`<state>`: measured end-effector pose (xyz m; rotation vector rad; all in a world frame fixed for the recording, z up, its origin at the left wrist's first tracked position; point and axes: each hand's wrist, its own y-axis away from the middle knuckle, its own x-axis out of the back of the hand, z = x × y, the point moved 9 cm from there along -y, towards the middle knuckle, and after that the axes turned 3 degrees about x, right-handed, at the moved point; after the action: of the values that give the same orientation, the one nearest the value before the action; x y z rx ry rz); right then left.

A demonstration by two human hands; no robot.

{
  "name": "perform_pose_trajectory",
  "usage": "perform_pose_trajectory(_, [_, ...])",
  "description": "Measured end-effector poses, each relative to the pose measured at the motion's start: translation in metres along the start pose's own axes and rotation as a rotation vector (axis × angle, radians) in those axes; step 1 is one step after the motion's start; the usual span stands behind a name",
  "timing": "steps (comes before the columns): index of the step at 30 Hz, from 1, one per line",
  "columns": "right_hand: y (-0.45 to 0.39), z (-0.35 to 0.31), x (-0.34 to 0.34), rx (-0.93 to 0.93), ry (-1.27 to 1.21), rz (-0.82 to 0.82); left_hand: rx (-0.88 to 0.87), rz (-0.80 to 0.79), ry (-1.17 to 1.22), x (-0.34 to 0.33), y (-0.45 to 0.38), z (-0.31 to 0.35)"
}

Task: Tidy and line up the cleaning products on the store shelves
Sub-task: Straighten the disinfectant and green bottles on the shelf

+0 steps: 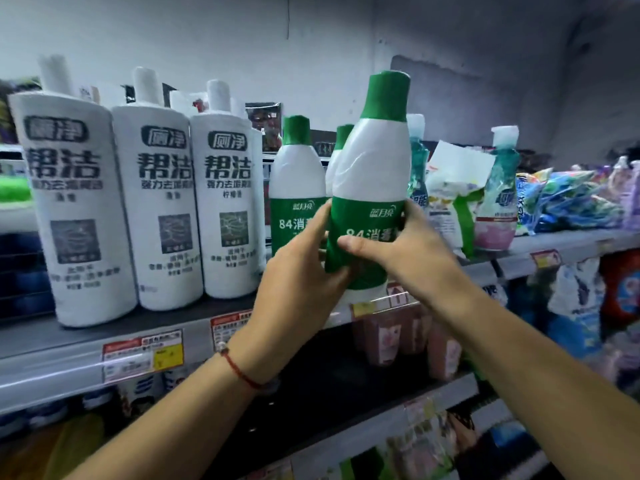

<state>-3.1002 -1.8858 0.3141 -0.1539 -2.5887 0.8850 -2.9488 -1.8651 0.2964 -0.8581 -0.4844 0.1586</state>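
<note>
Held bottle [369,174]: smooth white plastic, green cap, centre frame.
Left hand [298,275]: gripping its green label.
Right hand [408,251]: clasping it too.

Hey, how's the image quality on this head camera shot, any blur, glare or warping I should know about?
Head view: wide-angle warping bows the grey metal shelf edge and leans the three tall white toilet-cleaner bottles; soft glare streaks the white shoulder of the green-capped white disinfectant bottle gripped by the left hand and right hand; the colourful packets far right and lower shelves are blurred and dim.
</note>
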Motion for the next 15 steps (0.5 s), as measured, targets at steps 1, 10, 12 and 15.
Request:
perform_pose_trajectory(1, [-0.010, 0.004, 0.003, 0.009, 0.018, 0.023, -0.021, 0.011, -0.109, -0.003, -0.011, -0.002])
perform_pose_trajectory(10, [-0.076, 0.065, -0.008, 0.002, 0.121, 0.022, 0.036, 0.013, -0.840, -0.033, -0.065, -0.015])
perform_pose_trajectory(12, [-0.080, 0.079, -0.013, 0.001, 0.128, 0.034, 0.033, 0.012, -0.899, -0.038, -0.069, -0.023])
perform_pose_trajectory(15, [-0.083, 0.091, -0.023, 0.018, 0.120, 0.033, 0.013, 0.079, -0.906, -0.041, -0.065, -0.039])
